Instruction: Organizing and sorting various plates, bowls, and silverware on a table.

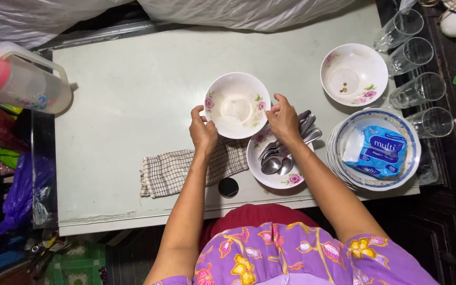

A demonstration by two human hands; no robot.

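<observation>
A white bowl with pink flower prints (237,105) sits on the pale green table (133,105). My left hand (202,131) grips its left rim and my right hand (284,119) grips its right rim. Just below the right hand lies a small flowered plate (286,178) holding several metal spoons (283,153). A checked cloth (175,169) lies under my left wrist.
A second flowered bowl (353,74) stands at the back right. A stack of blue-rimmed plates (407,158) carries a blue tissue pack (378,150). Several clear glasses (415,89) line the right edge. A plastic jug with a pink lid (22,79) stands at the left edge.
</observation>
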